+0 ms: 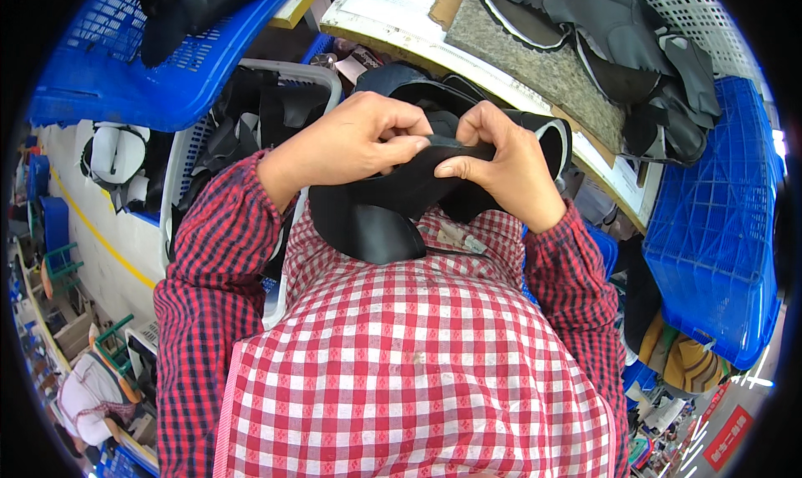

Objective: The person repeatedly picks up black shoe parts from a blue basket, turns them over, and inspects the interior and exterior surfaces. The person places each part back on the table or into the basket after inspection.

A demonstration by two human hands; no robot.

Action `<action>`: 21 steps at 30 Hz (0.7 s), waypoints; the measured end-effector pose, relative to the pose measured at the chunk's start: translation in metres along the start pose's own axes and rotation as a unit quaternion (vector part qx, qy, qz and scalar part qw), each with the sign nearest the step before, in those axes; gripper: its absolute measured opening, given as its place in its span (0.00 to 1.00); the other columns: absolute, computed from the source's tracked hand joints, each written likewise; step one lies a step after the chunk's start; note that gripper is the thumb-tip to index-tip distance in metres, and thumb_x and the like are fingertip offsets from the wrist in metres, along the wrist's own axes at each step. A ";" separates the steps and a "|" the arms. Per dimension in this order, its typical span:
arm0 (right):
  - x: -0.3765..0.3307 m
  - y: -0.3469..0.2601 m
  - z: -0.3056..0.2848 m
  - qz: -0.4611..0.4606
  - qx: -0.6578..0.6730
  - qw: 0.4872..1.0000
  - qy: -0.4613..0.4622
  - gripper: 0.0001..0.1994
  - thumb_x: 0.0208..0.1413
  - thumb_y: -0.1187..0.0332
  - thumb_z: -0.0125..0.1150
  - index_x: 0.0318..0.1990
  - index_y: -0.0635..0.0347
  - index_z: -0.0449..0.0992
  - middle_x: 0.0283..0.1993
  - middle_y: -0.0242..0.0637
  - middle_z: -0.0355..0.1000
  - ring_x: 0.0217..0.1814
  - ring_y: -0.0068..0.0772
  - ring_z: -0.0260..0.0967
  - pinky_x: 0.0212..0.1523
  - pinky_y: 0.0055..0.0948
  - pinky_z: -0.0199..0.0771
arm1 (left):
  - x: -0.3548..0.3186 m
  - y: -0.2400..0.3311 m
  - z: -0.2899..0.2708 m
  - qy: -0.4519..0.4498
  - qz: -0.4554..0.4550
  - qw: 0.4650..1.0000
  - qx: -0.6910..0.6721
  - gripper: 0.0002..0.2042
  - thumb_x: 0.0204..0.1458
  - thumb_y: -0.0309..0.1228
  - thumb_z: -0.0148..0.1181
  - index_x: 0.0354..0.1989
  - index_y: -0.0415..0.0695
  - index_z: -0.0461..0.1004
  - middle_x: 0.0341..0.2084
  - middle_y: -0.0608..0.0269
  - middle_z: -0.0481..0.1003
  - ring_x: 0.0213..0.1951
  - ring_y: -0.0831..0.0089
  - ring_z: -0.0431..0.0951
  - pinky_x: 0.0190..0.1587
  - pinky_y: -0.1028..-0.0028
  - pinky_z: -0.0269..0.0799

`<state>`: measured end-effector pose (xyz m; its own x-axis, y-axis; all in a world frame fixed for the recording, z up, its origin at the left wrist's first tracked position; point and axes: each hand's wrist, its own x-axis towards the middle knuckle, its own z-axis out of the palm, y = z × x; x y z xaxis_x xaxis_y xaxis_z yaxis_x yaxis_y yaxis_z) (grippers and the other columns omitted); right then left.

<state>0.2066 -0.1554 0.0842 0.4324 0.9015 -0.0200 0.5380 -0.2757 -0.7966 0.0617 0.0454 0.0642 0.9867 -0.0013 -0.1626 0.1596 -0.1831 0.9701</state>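
A black leather shoe upper (368, 215) hangs over my lap, in front of my red checked apron. My left hand (355, 140) pinches its upper edge between thumb and fingers. Close beside it, my right hand (505, 165) grips the same edge, thumb on the near side and fingers curled behind. The two hands are a few finger-widths apart. Below them the upper's lower flap curves outward and shows a smooth, shiny face. More black pieces (401, 81) lie right behind my hands, and where the held upper ends among them I cannot tell.
A worktable (393, 31) ahead carries a grey stone-like slab (501, 48) and a heap of black uppers (626, 44). Blue crates stand at the upper left (109, 85) and right (710, 227). A pale basket (334, 81) beside me holds black pieces. Another person (88, 399) is at lower left.
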 end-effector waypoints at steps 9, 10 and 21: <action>-0.011 -0.005 0.013 -0.133 -0.076 0.988 0.000 0.17 0.43 0.66 0.83 0.34 0.59 0.77 0.33 0.34 0.75 0.36 0.37 0.71 0.40 0.33 0.70 | -0.006 -0.035 0.001 0.161 -0.122 0.950 -0.238 0.11 0.65 0.34 0.60 0.38 0.37 0.79 0.27 0.65 0.78 0.27 0.80 0.79 0.29 0.79 0.77; -0.008 -0.004 0.013 -0.161 -0.058 0.985 0.019 0.13 0.47 0.68 0.80 0.37 0.59 0.81 0.35 0.34 0.78 0.37 0.36 0.72 0.42 0.34 0.69 | -0.009 -0.038 0.000 0.155 -0.114 0.947 -0.258 0.12 0.66 0.36 0.60 0.39 0.37 0.79 0.28 0.65 0.79 0.28 0.80 0.80 0.30 0.80 0.77; 0.003 -0.015 0.006 -0.055 -0.046 0.996 -0.044 0.09 0.56 0.71 0.73 0.42 0.61 0.82 0.35 0.35 0.81 0.36 0.29 0.78 0.41 0.27 0.75 | -0.025 -0.026 0.012 0.007 -0.039 0.993 -0.109 0.17 0.56 0.30 0.71 0.49 0.31 0.80 0.37 0.62 0.83 0.40 0.78 0.79 0.47 0.73 0.75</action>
<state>0.1953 -0.1466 0.0925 0.3035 0.9528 0.0084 0.6441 -0.1986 -0.7387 0.0328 0.0382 0.0403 0.9710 0.0185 -0.2383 0.2375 0.0348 0.9708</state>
